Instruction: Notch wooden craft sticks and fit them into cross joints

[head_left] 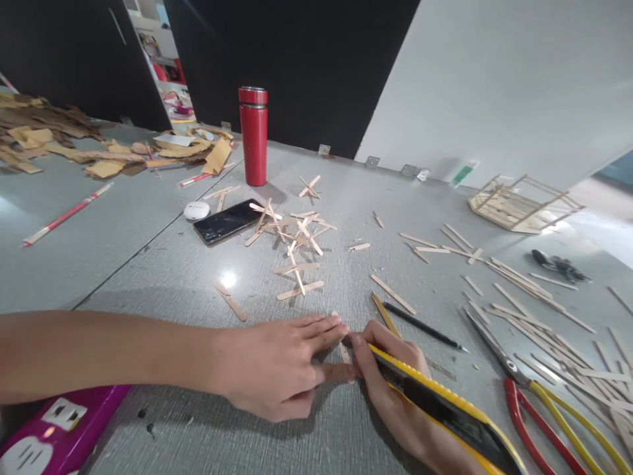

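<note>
My left hand (279, 366) lies flat on the grey table (163, 277), fingers stretched out and pressed down on a small wooden stick (345, 353). My right hand (395, 382) is wrapped round a yellow and black utility knife (445, 406), whose tip meets the stick beside my left fingertips. A second stick (384, 315) and a black pencil (422, 326) lie just beyond my right hand.
Several loose sticks are scattered mid-table (297, 251) and at the right (544, 316). Red-and-yellow-handled pliers (539, 396), a phone (227, 220), white earbud case (196, 210), red flask (254, 135), stick frame model (519, 204), cardboard scraps (59, 138) and a pink power strip (54, 432) are about.
</note>
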`<state>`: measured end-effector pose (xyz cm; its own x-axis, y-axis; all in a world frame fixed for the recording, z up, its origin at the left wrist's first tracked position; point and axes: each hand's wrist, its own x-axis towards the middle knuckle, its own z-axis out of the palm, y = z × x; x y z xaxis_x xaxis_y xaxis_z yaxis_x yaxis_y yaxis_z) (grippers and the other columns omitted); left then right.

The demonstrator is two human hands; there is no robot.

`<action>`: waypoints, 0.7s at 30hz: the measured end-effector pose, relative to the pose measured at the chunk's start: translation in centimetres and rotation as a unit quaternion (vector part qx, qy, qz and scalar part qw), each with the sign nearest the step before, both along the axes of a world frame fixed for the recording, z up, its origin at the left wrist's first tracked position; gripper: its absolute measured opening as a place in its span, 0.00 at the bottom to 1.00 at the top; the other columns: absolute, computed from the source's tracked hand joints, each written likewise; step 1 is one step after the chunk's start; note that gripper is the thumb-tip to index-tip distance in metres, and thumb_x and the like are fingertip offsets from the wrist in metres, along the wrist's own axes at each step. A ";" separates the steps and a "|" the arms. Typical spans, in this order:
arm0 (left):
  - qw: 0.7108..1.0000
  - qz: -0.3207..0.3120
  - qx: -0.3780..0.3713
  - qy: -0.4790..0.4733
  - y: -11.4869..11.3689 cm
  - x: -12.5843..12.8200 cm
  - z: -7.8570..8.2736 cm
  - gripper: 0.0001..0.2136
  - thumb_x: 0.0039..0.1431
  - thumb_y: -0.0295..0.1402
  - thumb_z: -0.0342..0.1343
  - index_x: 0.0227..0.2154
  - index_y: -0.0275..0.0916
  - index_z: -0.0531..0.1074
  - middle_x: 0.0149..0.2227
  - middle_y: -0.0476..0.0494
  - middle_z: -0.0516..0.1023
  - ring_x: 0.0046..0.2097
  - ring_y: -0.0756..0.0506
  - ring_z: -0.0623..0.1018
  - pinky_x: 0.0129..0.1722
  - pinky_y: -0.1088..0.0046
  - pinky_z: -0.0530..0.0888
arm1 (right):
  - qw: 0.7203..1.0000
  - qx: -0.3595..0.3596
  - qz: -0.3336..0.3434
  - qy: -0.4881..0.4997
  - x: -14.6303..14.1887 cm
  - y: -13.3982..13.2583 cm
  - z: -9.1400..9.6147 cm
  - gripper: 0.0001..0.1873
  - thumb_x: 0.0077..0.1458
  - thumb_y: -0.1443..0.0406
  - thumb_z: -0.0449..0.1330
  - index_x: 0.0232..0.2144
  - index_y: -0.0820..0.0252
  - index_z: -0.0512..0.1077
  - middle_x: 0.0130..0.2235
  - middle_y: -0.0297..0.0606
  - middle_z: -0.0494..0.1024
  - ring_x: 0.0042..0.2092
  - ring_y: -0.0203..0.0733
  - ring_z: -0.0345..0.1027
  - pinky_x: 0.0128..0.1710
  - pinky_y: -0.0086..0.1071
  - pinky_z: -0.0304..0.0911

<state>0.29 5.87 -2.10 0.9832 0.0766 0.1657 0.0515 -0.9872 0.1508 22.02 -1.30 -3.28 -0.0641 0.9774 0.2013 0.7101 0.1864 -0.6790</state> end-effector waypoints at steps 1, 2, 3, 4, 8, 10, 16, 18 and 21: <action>1.000 0.000 0.007 0.004 0.0 0.0 -0.1 0.25 0.70 0.35 0.51 0.65 0.27 0.68 0.71 0.22 0.57 0.74 0.32 0.56 0.73 0.58 0.54 | 1.000 -0.001 0.010 0.003 0.0 0.0 -0.1 0.20 0.71 0.61 0.52 0.25 0.52 0.59 0.22 0.25 0.61 0.22 0.36 0.57 0.24 0.33 0.54; 1.000 0.000 0.013 0.008 0.0 0.1 -0.1 0.24 0.70 0.36 0.51 0.63 0.26 0.69 0.71 0.22 0.57 0.74 0.32 0.55 0.73 0.58 0.54 | 1.000 -0.003 0.020 0.006 0.0 0.0 -0.2 0.19 0.72 0.61 0.52 0.25 0.52 0.58 0.22 0.25 0.61 0.22 0.36 0.56 0.24 0.33 0.54; 1.000 0.000 0.018 0.011 0.0 0.1 -0.1 0.24 0.70 0.36 0.52 0.63 0.26 0.69 0.71 0.21 0.57 0.74 0.32 0.55 0.73 0.58 0.54 | 0.999 -0.005 0.031 0.009 0.1 0.0 -0.3 0.19 0.72 0.62 0.51 0.26 0.52 0.58 0.22 0.25 0.61 0.22 0.36 0.56 0.24 0.33 0.53; 1.000 -0.001 0.020 0.012 0.0 0.1 -0.2 0.24 0.70 0.36 0.52 0.63 0.26 0.69 0.71 0.21 0.57 0.74 0.31 0.55 0.73 0.58 0.54 | 0.999 -0.006 0.039 0.010 0.1 0.0 -0.3 0.18 0.72 0.62 0.51 0.26 0.51 0.57 0.22 0.24 0.61 0.22 0.36 0.56 0.24 0.33 0.53; 1.000 -0.001 0.013 0.003 -0.1 0.1 -0.3 0.27 0.69 0.36 0.54 0.67 0.28 0.64 0.71 0.21 0.57 0.73 0.31 0.56 0.73 0.57 0.55 | 0.999 -0.002 0.051 0.002 0.3 0.0 -0.4 0.18 0.72 0.63 0.51 0.27 0.51 0.57 0.22 0.24 0.60 0.22 0.36 0.55 0.24 0.33 0.53; 1.000 0.001 0.007 0.005 -0.1 0.0 -0.3 0.28 0.69 0.36 0.54 0.67 0.28 0.64 0.72 0.21 0.57 0.73 0.30 0.56 0.73 0.57 0.55 | 0.999 -0.001 0.054 -0.005 0.4 -0.1 -0.4 0.18 0.72 0.64 0.51 0.27 0.51 0.56 0.21 0.24 0.59 0.21 0.36 0.54 0.23 0.32 0.52; 1.000 0.007 -0.009 0.012 -0.1 0.0 -0.3 0.28 0.70 0.36 0.54 0.68 0.30 0.63 0.73 0.23 0.55 0.74 0.31 0.55 0.73 0.56 0.55 | 0.998 0.029 0.049 -0.026 0.1 -0.2 -0.1 0.17 0.71 0.65 0.50 0.27 0.51 0.56 0.21 0.24 0.59 0.21 0.36 0.56 0.23 0.32 0.53; 1.000 0.008 -0.012 0.012 -0.1 0.0 -0.2 0.28 0.70 0.36 0.54 0.69 0.31 0.61 0.73 0.25 0.54 0.74 0.32 0.54 0.73 0.57 0.54 | 0.998 0.032 0.051 -0.029 0.1 -0.2 0.0 0.18 0.71 0.64 0.50 0.26 0.51 0.56 0.21 0.24 0.60 0.20 0.35 0.57 0.23 0.32 0.54; 0.999 0.008 -0.021 0.028 0.0 0.1 -0.1 0.29 0.70 0.35 0.52 0.71 0.33 0.58 0.73 0.26 0.53 0.74 0.32 0.52 0.73 0.57 0.53 | 0.999 0.010 0.034 -0.023 0.2 -0.1 0.0 0.20 0.71 0.61 0.50 0.24 0.52 0.57 0.20 0.25 0.62 0.21 0.36 0.59 0.24 0.33 0.55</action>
